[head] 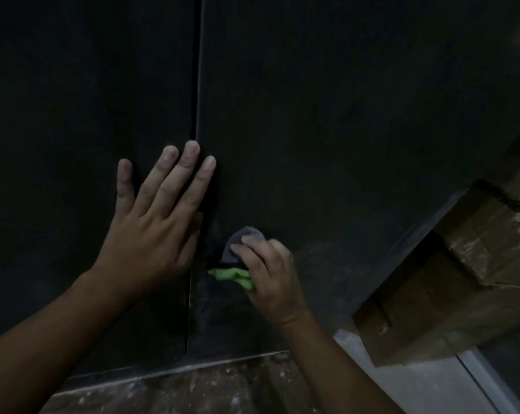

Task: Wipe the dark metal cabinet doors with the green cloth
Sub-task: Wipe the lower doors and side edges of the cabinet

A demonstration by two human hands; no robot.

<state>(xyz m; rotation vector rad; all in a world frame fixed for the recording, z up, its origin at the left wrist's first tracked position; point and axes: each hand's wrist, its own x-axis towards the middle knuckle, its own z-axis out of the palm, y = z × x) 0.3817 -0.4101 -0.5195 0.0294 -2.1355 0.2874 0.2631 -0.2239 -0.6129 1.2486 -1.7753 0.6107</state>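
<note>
L hand (157, 222) is spread flat, fingers (190, 162) splayed, palm pressed on the left cabinet door (73, 115) beside the centre seam. R hand (267, 273) is clenched round the green cloth (233, 274), bunched w/ a grey side up, pressed low on the right cabinet door (342, 115). No legible writing or labels.

Both forearms are bare, with no sleeve showing anywhere along them. The left hand (154, 225) and right hand (270, 273) wear no gloves, rings or watch. Fingernails are short and unpainted.
</note>
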